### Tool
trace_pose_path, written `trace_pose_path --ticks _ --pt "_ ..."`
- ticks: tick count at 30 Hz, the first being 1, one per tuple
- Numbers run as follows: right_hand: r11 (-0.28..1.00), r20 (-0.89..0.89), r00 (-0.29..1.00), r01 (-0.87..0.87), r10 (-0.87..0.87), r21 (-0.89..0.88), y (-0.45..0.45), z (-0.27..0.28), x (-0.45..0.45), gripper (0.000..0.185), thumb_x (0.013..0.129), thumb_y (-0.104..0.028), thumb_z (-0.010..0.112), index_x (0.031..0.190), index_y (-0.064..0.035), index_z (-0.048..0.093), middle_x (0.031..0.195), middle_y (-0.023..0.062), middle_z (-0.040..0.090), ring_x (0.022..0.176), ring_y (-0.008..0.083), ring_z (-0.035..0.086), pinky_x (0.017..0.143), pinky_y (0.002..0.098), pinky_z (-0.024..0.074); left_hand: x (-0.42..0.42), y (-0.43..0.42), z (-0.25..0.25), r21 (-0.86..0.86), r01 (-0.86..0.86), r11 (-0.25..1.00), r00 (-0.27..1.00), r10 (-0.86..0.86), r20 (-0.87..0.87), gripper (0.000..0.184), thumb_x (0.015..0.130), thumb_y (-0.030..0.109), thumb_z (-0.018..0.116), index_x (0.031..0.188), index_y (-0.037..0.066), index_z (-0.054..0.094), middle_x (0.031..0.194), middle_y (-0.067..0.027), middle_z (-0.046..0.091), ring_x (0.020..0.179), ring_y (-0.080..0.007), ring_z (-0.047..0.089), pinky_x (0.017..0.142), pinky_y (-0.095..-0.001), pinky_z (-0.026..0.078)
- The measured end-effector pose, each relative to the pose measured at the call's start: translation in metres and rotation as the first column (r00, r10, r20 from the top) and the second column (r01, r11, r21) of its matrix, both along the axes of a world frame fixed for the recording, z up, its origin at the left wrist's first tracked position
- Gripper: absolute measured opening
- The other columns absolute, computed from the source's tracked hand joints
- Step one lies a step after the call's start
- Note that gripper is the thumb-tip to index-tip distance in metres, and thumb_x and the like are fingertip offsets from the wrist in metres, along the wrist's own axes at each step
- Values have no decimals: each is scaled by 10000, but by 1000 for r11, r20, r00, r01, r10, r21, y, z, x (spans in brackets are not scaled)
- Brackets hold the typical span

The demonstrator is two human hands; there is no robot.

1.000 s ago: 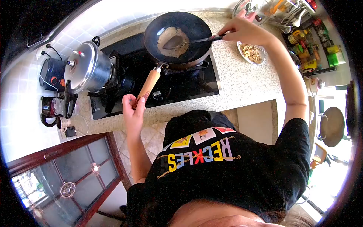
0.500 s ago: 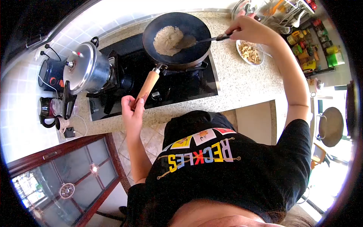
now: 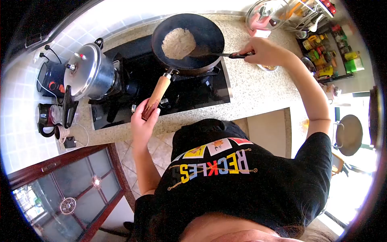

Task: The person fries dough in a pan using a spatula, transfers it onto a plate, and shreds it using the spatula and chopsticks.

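The cooker (image 3: 89, 74) is set left of the wok (image 3: 210, 34). Nearside of it, the handle (image 3: 160, 89) is gripped by the left hand (image 3: 143, 123); powder (image 3: 178, 43) inside the wok could be spilled by a jerk. Right of it, the spatula (image 3: 225, 55) is grasped by the right hand (image 3: 264, 51); the bowl (image 3: 268, 68) could be bumped by a dip.

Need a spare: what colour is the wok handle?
Tan wok handle, dark reddish-brown end; head view.

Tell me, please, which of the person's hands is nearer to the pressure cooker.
Left. The left hand grips the wok handle, right of the pressure cooker; the right hand, holding the spatula, is much farther right.
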State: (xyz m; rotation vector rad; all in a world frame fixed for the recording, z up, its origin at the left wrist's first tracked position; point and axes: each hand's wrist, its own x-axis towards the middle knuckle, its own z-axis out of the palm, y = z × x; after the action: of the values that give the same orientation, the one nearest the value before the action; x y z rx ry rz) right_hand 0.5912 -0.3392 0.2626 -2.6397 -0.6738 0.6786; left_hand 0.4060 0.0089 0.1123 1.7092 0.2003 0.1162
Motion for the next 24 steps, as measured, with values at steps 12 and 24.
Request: trace_pose_path --ticks 12,24 --pt "996 30 999 44 -46 74 -8 -59 3 376 790 -98 614 1158 -155 671 555 48 503 492 100 425 485 298 376 0 4 5 20 77 997 997 -77 -6 393 847 20 633 1227 -37 552 1033 -46 642 900 -74 585 794 -221 472" --pt "936 -12 979 197 -202 293 15 -91 0 377 741 -80 665 1112 -134 702 688 84 632 556 104 506 531 282 446 0 3 5 104 70 992 996 -75 48 419 840 58 659 1233 -39 550 1016 -29 609 882 -69 557 783 -220 451"
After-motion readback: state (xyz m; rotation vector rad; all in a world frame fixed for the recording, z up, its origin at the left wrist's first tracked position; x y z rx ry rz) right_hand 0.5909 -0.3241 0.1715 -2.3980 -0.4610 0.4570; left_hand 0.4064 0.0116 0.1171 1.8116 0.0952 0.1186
